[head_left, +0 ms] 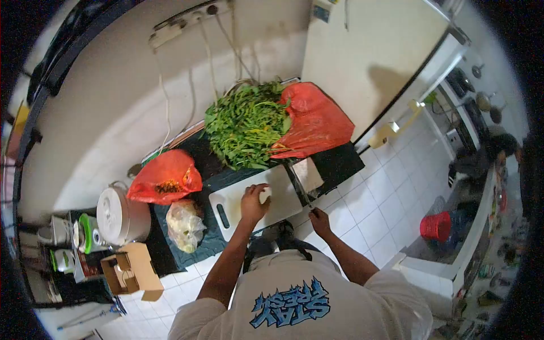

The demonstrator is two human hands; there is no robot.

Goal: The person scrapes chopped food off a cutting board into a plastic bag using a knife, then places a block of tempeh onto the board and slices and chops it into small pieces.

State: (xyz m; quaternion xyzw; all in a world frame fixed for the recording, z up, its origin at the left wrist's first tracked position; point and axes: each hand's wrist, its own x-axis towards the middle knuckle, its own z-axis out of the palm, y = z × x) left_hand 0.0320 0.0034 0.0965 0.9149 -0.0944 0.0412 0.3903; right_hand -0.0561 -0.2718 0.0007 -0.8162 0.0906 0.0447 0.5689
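Note:
Above the white cutting board (280, 207), my left hand (255, 202) has its fingers closed around a small pale piece (264, 195), too small to name. My right hand (320, 221), beyond the board's right side, grips the dark handle of a knife (301, 190). The knife's blade points up and away, between the board and a whitish cloth or packet (307, 174). Behind the board lies a large heap of leafy greens (246, 124).
A red plastic bag (317, 122) lies beside the greens. To the left are another red bag (164, 177), a clear bag of produce (185, 226), a white lidded container (122, 215) and an open cardboard box (133, 272). A red basket (435, 226) stands at the right.

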